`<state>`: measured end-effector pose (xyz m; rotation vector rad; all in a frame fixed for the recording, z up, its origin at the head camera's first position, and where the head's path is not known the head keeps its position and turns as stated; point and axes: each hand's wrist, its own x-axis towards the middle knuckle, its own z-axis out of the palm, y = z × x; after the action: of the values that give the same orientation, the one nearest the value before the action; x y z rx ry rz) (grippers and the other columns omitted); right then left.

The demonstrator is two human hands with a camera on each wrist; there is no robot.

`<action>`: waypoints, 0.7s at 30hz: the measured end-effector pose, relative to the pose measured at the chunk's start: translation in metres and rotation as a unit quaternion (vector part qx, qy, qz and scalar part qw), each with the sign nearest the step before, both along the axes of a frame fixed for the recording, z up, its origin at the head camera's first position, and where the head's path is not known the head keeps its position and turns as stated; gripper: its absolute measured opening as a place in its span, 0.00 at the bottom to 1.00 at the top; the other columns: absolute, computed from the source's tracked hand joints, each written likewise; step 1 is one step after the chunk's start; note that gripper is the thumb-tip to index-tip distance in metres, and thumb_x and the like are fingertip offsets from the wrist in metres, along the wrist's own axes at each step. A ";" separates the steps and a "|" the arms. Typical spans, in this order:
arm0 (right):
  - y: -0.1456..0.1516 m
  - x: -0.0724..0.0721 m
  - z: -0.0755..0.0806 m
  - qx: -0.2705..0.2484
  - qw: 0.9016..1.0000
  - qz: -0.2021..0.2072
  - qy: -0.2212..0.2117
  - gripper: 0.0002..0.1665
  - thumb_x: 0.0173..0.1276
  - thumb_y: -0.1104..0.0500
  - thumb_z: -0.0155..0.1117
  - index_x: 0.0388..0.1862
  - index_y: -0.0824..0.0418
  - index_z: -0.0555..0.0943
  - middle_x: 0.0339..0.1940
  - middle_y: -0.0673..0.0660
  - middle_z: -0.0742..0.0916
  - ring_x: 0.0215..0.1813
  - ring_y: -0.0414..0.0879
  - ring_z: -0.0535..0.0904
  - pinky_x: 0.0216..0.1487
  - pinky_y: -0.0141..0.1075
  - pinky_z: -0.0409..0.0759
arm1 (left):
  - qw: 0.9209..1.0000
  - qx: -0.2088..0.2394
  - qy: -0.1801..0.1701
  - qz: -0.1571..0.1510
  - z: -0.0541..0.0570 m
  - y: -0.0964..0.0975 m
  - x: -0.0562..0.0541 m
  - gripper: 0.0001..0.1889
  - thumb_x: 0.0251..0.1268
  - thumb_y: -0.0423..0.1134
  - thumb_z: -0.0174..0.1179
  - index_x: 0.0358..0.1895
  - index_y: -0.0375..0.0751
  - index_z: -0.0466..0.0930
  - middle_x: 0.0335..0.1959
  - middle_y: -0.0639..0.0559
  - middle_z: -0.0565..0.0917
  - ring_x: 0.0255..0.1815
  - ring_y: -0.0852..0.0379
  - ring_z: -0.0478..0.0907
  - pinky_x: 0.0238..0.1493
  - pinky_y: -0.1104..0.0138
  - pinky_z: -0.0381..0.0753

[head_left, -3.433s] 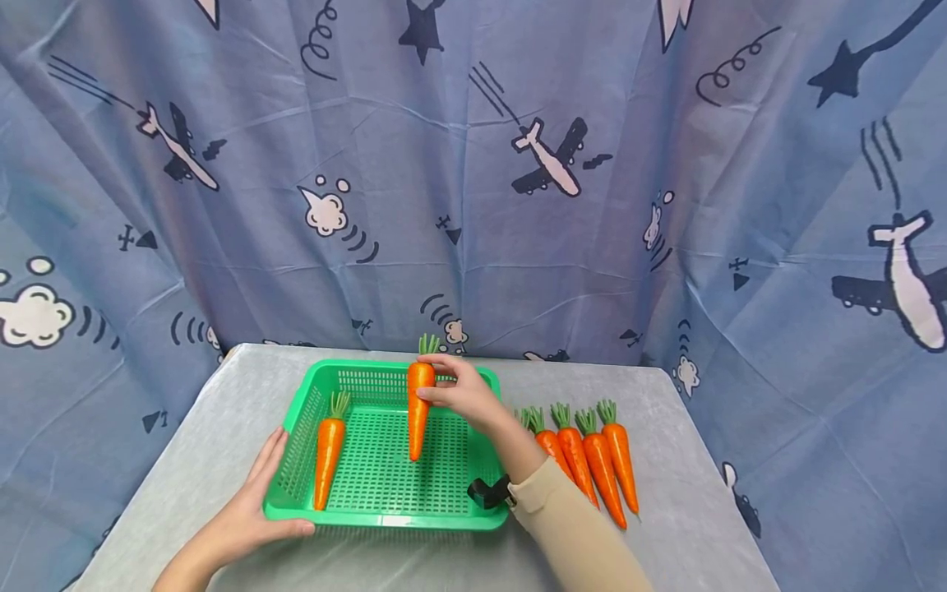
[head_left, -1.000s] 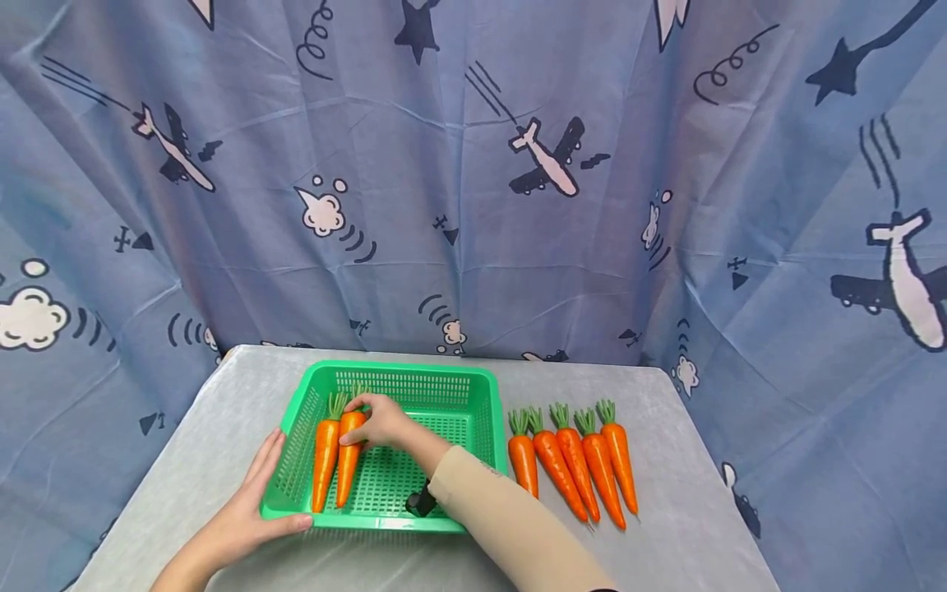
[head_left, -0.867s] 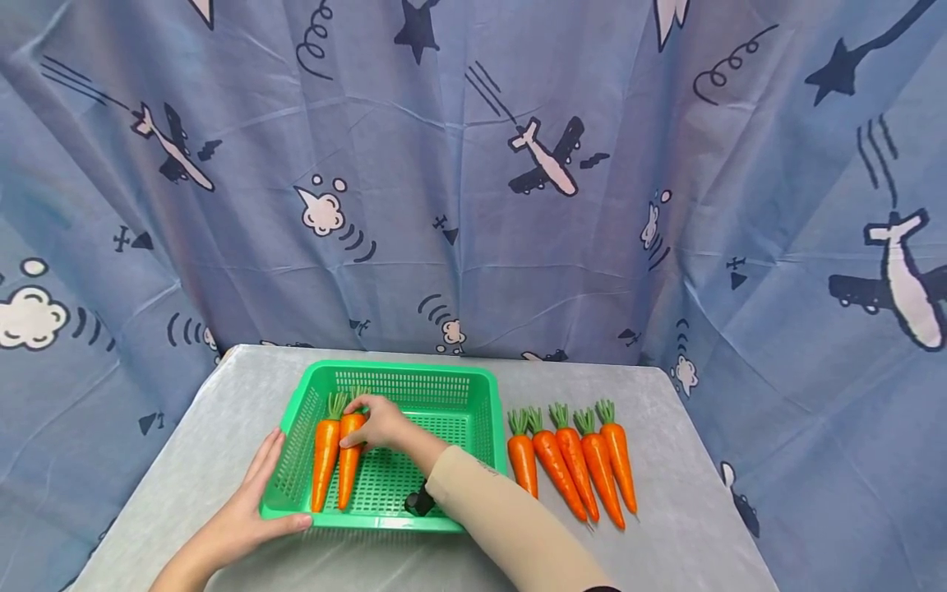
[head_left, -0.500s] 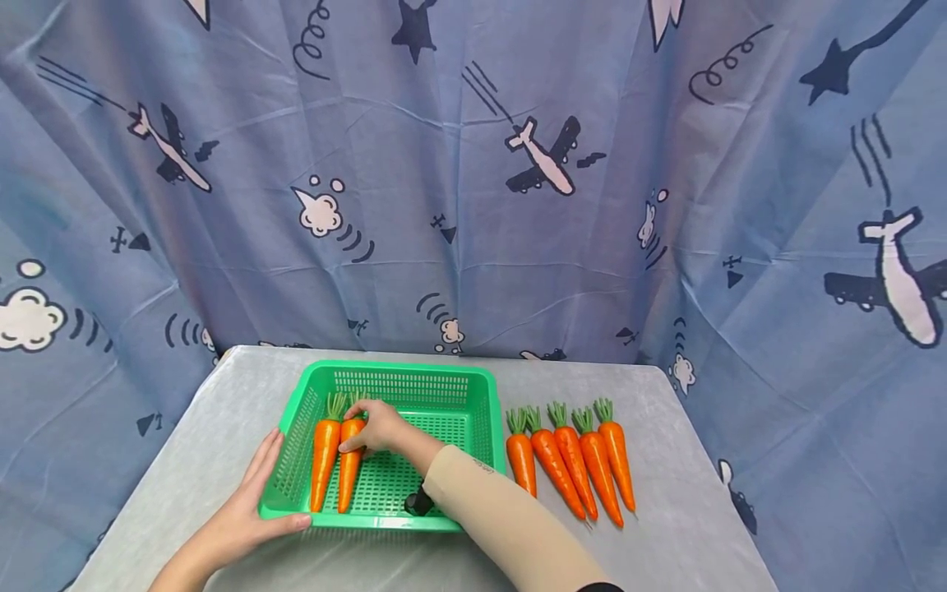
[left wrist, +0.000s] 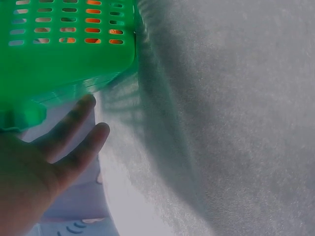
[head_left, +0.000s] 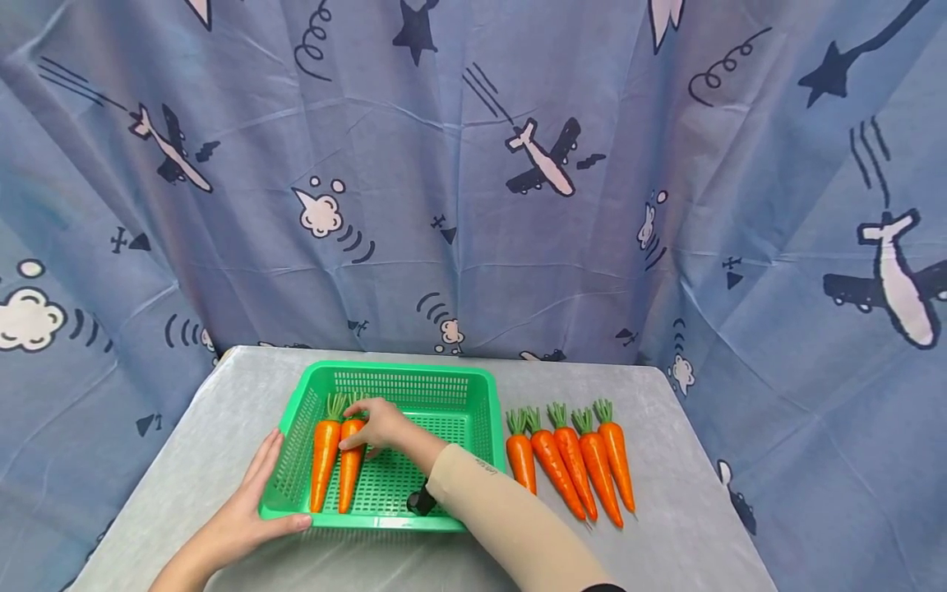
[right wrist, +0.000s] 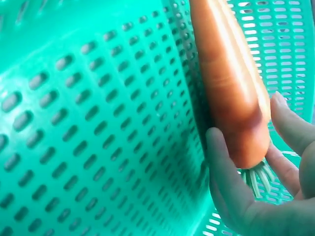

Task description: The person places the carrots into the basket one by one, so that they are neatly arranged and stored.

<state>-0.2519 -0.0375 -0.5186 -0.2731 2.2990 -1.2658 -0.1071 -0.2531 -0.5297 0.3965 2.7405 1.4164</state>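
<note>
**Second carrot lies in the basket**

The carrot (head_left: 350, 477) at my right hand (head_left: 386, 423) now lies on the floor of the green basket (head_left: 355, 521), toward the basket's left wall; a few seconds ago I had it in the air over the basket's middle. I judge its placing all but complete, with only the release in doubt: the fingers curve about its thick end, and I cannot tell whether they grip it or merely surround it.

It is glossy orange, faintly ringed, tapering toward the basket's near rim, its green stalks partly covered by the fingers. Between it and the basket's left wall, another carrot (head_left: 324, 460) lies nearly parallel.

My left hand (head_left: 240, 514) is spread wide, fingers straight along the basket's left side, thumb at the near rim. Right of the basket, five loose carrots (head_left: 575, 464) lie on the grey surface (head_left: 703, 493). Behind the basket hangs a blue curtain (head_left: 414, 164).
</note>
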 end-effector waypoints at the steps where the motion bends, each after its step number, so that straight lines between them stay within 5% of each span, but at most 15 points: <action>1: 0.001 -0.001 0.001 0.000 1.000 0.000 0.001 0.31 0.56 0.62 0.80 0.60 0.53 0.83 0.52 0.61 0.84 0.34 0.51 0.84 0.32 0.47 0.87 | 1.000 0.001 -0.001 0.000 0.000 0.000 0.000 0.64 0.53 0.43 0.76 0.83 0.51 0.32 0.84 0.42 0.35 0.72 0.84 0.35 0.61 0.25 0.58; 8: 0.014 -0.012 0.014 -0.016 1.000 -0.003 0.005 0.32 0.58 0.58 0.80 0.63 0.51 0.82 0.65 0.63 0.78 0.38 0.58 0.85 0.37 0.48 0.87 | 1.000 0.006 -0.002 0.000 0.002 0.001 0.001 0.64 0.53 0.42 0.75 0.84 0.51 0.32 0.84 0.43 0.35 0.73 0.83 0.35 0.61 0.25 0.56; 21: 0.037 -0.012 0.044 -0.098 0.995 0.007 -0.005 0.32 0.58 0.58 0.79 0.63 0.52 0.81 0.65 0.65 0.80 0.46 0.59 0.86 0.43 0.51 0.86 | 1.000 0.014 0.001 0.001 0.000 0.001 0.001 0.65 0.52 0.41 0.76 0.84 0.52 0.32 0.84 0.46 0.34 0.74 0.82 0.33 0.60 0.24 0.55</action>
<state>-0.2642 -0.0005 -0.4743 -0.3502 2.1626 -1.4842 -0.1058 -0.2522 -0.5298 0.3971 2.7253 1.4559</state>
